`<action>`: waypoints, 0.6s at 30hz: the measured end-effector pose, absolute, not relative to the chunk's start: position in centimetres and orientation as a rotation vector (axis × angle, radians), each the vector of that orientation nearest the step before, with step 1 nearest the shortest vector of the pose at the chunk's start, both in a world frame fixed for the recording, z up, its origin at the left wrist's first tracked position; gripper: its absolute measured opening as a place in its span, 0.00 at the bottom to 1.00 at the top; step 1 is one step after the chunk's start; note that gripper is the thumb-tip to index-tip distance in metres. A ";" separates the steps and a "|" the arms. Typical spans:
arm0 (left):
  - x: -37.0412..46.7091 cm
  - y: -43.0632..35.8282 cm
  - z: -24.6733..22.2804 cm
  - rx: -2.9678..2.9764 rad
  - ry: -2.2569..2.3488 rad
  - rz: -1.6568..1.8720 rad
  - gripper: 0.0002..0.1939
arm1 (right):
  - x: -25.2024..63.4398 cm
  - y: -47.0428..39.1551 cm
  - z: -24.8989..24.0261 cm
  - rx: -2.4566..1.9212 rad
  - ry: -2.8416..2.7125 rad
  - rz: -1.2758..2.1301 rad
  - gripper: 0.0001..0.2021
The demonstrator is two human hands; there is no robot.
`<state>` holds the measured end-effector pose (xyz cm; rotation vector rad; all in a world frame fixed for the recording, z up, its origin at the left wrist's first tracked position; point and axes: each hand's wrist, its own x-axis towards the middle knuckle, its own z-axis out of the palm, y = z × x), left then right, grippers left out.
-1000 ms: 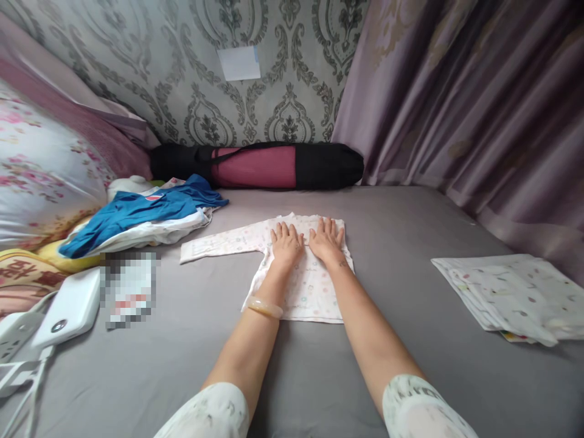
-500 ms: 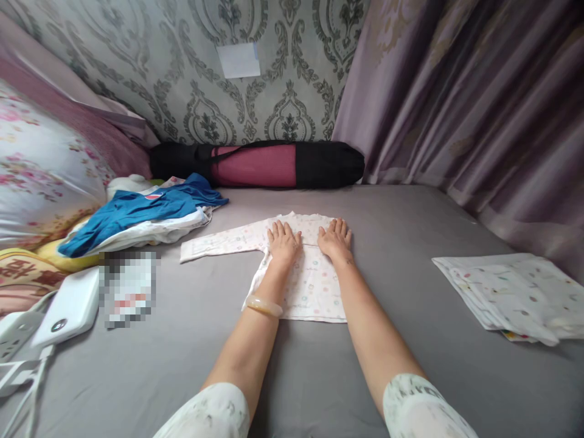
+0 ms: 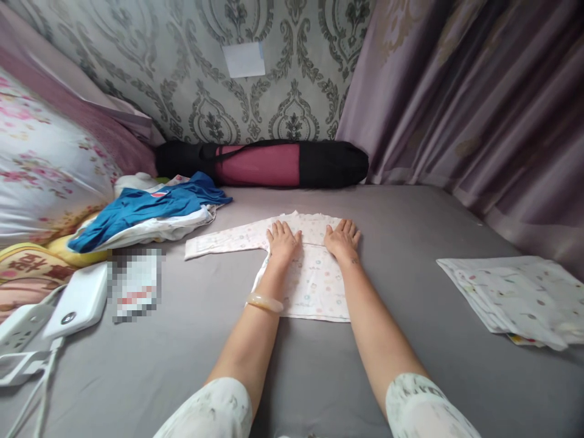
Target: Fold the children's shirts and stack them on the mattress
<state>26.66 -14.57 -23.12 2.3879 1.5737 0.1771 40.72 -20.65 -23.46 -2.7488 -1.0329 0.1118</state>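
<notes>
A small white shirt with a pastel print (image 3: 314, 283) lies on the grey sheet, one sleeve stretched out to the left. The right sleeve appears folded across its upper part. My left hand (image 3: 283, 241) rests flat on the upper left of the shirt, fingers spread, with a pale bangle on that wrist. My right hand (image 3: 343, 239) lies palm down over the shirt's upper right edge, fingers apart. Neither hand grips the cloth. My hands and forearms hide parts of the shirt.
A blue garment (image 3: 150, 210) tops a clothes pile at the left. A white power bank (image 3: 78, 299) and a power strip (image 3: 22, 328) with cables lie nearer. Folded printed cloths (image 3: 515, 295) are at the right. A black and red rolled bag (image 3: 260, 164) lines the wall.
My right hand has slid slightly to the right, away from my left hand, which stays on the shirt. The whole view has shifted a little.
</notes>
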 end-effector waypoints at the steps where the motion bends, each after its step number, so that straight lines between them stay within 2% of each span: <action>1: 26.6 -14.5 -22.9 2.370 1.569 0.179 0.37 | 40.6 -20.6 -23.3 -2.741 -1.059 0.110 0.33; 13: 22.4 -12.3 -19.2 2.231 1.613 0.274 0.22 | 39.0 -19.9 -24.2 -2.729 -1.191 0.135 0.33; 18: 19.5 -10.9 -18.5 2.081 1.755 0.279 0.21 | 38.7 -20.0 -23.5 -2.715 -1.192 0.118 0.32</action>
